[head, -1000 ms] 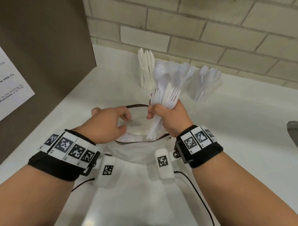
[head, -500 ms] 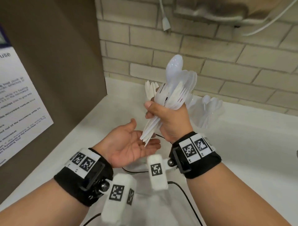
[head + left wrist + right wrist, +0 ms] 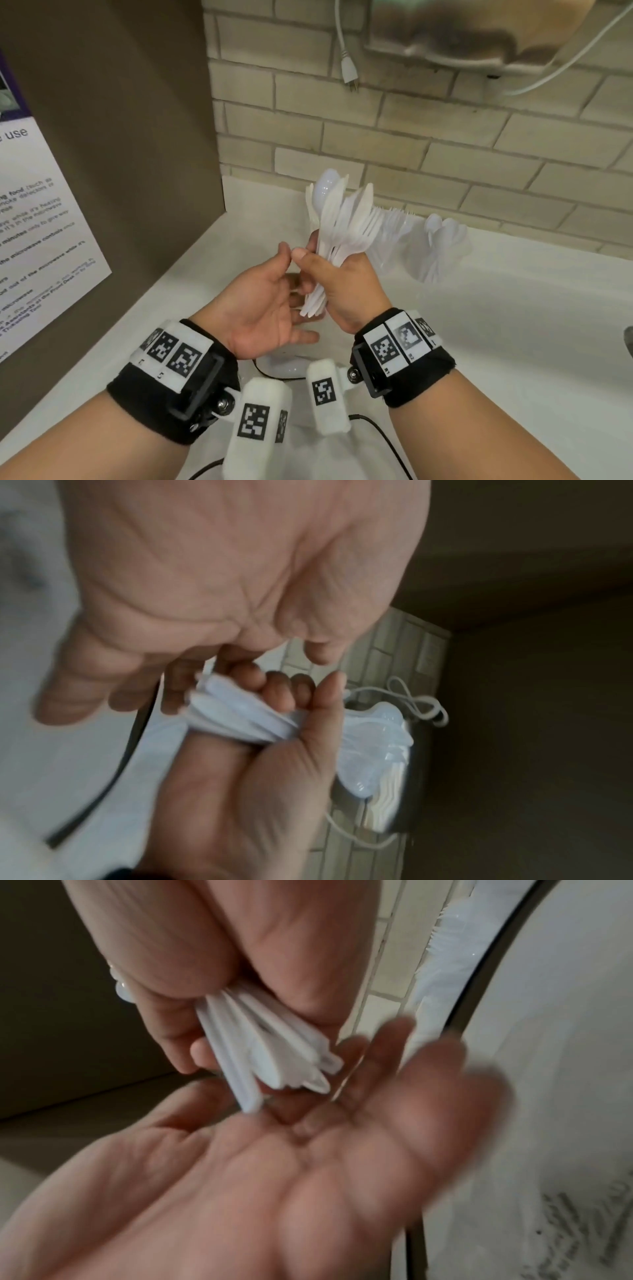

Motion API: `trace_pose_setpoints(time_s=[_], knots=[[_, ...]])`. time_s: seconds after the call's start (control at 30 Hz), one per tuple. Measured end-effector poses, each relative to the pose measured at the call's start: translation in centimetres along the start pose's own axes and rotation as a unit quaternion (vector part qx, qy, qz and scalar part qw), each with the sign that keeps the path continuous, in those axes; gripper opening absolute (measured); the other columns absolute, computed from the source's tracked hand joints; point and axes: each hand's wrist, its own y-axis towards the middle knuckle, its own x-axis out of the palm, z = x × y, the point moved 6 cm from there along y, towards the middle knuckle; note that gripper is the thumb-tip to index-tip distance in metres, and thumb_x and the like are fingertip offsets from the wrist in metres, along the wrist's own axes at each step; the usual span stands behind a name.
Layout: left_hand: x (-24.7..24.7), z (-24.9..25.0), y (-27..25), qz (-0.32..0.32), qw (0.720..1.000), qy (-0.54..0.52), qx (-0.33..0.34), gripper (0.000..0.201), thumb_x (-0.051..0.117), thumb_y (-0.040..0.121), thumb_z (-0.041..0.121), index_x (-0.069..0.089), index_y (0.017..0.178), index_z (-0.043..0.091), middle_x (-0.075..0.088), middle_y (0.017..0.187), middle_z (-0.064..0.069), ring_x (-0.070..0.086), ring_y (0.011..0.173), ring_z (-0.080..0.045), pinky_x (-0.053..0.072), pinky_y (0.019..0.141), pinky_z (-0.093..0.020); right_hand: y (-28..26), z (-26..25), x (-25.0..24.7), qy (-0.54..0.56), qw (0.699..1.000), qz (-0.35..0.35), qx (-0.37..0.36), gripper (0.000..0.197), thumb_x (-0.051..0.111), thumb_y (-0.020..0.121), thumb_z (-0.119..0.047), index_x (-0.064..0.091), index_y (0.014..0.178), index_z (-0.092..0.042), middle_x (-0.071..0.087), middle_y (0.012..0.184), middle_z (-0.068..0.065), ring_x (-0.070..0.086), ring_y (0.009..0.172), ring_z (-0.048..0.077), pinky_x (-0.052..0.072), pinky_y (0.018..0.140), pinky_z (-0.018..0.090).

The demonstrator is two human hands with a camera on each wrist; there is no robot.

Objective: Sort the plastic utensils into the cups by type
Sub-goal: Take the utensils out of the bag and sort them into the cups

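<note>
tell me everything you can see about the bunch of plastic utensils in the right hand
The bunch of utensils is white, glossy plastic: a spoon bowl tops it, with knife blades and fork tines fanned beside. It stands roughly upright above the counter. The right hand grips it around the handles, whose flat ends splay out below the fist. The left hand lies open, palm up, under those ends; contact is unclear.
</note>
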Motion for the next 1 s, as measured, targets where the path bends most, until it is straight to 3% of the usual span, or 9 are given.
trace_pose_setpoints(time_s=[0.17, 0.27, 0.33, 0.4, 0.5, 0.67, 0.77, 0.87, 1.0], knots=[[1.1, 2.8, -0.8, -0.004, 0.961, 0.231, 0.150, 0.068, 0.080, 0.065, 0.041, 0.056, 0.121, 0.009, 0.058, 0.093, -0.008, 0.052, 0.071, -0.017, 0.046, 0.066, -0.029, -0.4, 0.2, 1.2, -0.071, 0.993, -0.087, 0.023, 0.018, 0.056, 0.074, 0.000, 0.061, 0.062, -0.013, 0.048, 0.061, 0.020, 0.044, 0.049, 0.018, 0.039, 0.048, 0.027], [1.6, 3.1, -1.0, 0.065, 0.937, 0.305, 0.160, 0.047, 0.084, 0.066, 0.027, 0.066, 0.106, 0.011, 0.070, 0.084, -0.009, 0.057, 0.050, -0.021, 0.046, 0.044, -0.026, -1.3, 1.0, 2.5, -0.196, 0.970, -0.138, 0.037, 0.017, 0.052, 0.060, 0.000, 0.060, 0.055, -0.014, 0.049, 0.044, 0.001, 0.052, 0.045, 0.012, 0.044, 0.052, 0.027], [2.0, 3.2, -1.3, 0.089, 0.928, 0.315, 0.178, 0.021, 0.074, 0.078, 0.021, 0.070, 0.097, 0.013, 0.071, 0.081, -0.009, 0.058, 0.046, -0.022, 0.044, 0.039, -0.024, -1.6, 1.2, 2.8, -0.175, 0.971, -0.156, 0.046, 0.016, 0.055, 0.062, 0.005, 0.062, 0.072, -0.006, 0.056, 0.051, 0.012, 0.058, 0.049, 0.013, 0.048, 0.054, 0.029], [1.9, 3.4, -1.6, 0.128, 0.918, 0.309, 0.212, 0.013, 0.069, 0.084, 0.023, 0.073, 0.092, 0.015, 0.074, 0.085, -0.003, 0.066, 0.057, -0.017, 0.046, 0.042, -0.024, -1.9, 1.4, 2.8, -0.134, 0.974, -0.169, 0.063, 0.036, 0.060, 0.066, 0.015, 0.061, 0.094, -0.008, 0.063, 0.068, 0.015, 0.062, 0.061, 0.021, 0.053, 0.055, 0.032], [1.6, 3.9, -1.6, 0.164, 0.901, 0.303, 0.266, 0.013, 0.065, 0.087, 0.024, 0.074, 0.079, 0.021, 0.076, 0.088, 0.002, 0.071, 0.081, -0.013, 0.054, 0.065, -0.025, -1.9, 2.1, 2.5, -0.184, 0.964, -0.169, 0.089, 0.019, 0.064, 0.067, 0.007, 0.063, 0.077, -0.009, 0.063, 0.064, 0.002, 0.062, 0.063, 0.021, 0.056, 0.062, 0.037], [1.9, 3.1, -1.4, 0.134, 0.901, 0.335, 0.239, 0.020, 0.062, 0.088, 0.028, 0.075, 0.086, 0.012, 0.076, 0.089, 0.000, 0.072, 0.080, -0.021, 0.056, 0.056, -0.032, -2.8, 2.3, 2.9, -0.160, 0.968, -0.163, 0.100, 0.025, 0.055, 0.075, 0.011, 0.058, 0.069, -0.013, 0.053, 0.052, -0.003, 0.048, 0.042, 0.014, 0.046, 0.050, 0.029], [1.2, 3.3, -1.4, 0.149, 0.906, 0.295, 0.265, 0.025, 0.058, 0.092, 0.026, 0.076, 0.075, 0.019, 0.076, 0.086, -0.002, 0.071, 0.092, -0.017, 0.053, 0.080, -0.031, -2.4, 1.8, 2.5, -0.209, 0.962, -0.156, 0.084, 0.026, 0.069, 0.076, 0.004, 0.065, 0.083, -0.021, 0.067, 0.074, 0.000, 0.067, 0.071, 0.020, 0.059, 0.073, 0.041], [-0.8, 4.3, -1.6, 0.211, 0.910, 0.172, 0.314, 0.027, 0.061, 0.090, 0.025, 0.066, 0.065, 0.020, 0.066, 0.065, -0.004, 0.069, 0.075, -0.028, 0.053, 0.077, -0.041, -1.5, 0.5, 0.4, -0.282, 0.949, -0.111, 0.082, 0.033, 0.084, 0.070, -0.025, 0.064, 0.096, -0.030, 0.071, 0.096, -0.008, 0.067, 0.089, 0.006, 0.055, 0.089, 0.030], [-2.4, 4.1, -1.0, 0.270, 0.882, 0.252, 0.293, 0.018, 0.059, 0.091, 0.026, 0.057, 0.079, 0.014, 0.050, 0.055, -0.001, 0.051, 0.050, -0.021, 0.049, 0.060, -0.039, -1.1, -3.5, -1.8, -0.249, 0.961, 0.100, -0.062, 0.027, 0.081, 0.073, -0.032, 0.059, 0.072, -0.017, 0.058, 0.066, -0.007, 0.049, 0.059, 0.008, 0.044, 0.060, 0.026]])
